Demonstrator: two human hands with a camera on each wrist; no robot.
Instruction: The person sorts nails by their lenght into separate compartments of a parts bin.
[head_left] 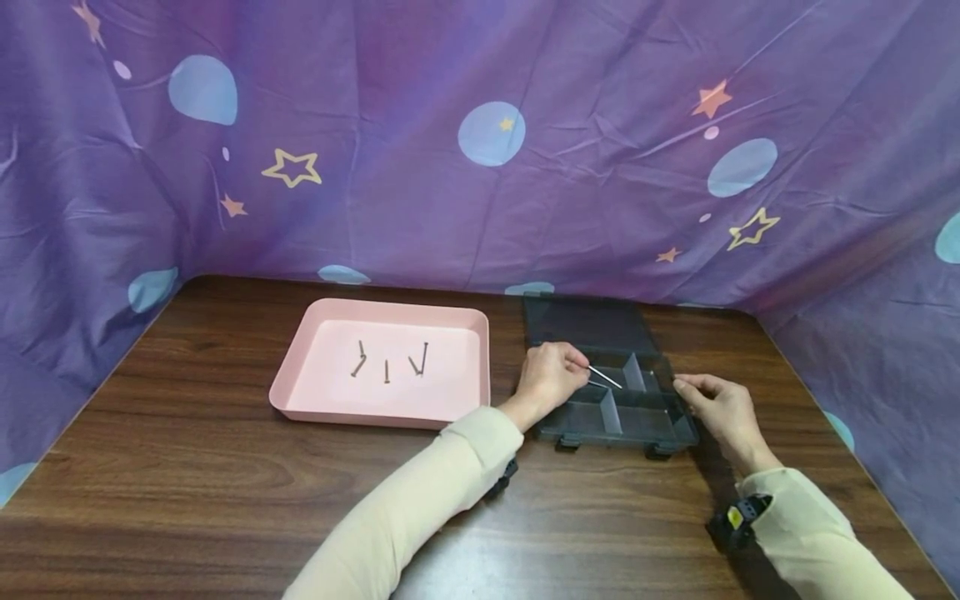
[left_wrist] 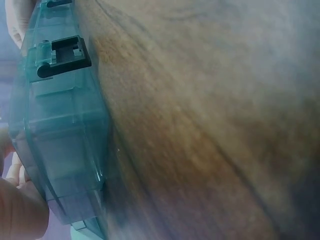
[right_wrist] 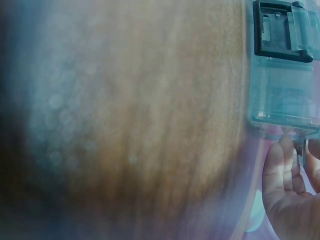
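Observation:
A transparent dark teal compartment box (head_left: 577, 423) lies with its lid (head_left: 588, 321) folded back. Above its compartments, my left hand (head_left: 551, 379) pinches a long thin silver screw (head_left: 604, 377) between thumb and fingers; the screw slants down to the right. My right hand (head_left: 722, 410) is at the box's right end, fingertips gripping its edge. In the right wrist view, the fingers (right_wrist: 277, 167) touch the end wall, and a small grey piece between thumb and fingers is too unclear to name. Several screws (head_left: 387, 372) lie in the pink tray (head_left: 378, 419).
The pink tray stands to the left of the box on a brown wooden table (head_left: 225, 492). Two dark latches (head_left: 567, 443) stick out from the box's front. A purple patterned cloth (head_left: 405, 208) hangs behind and at both sides of the table.

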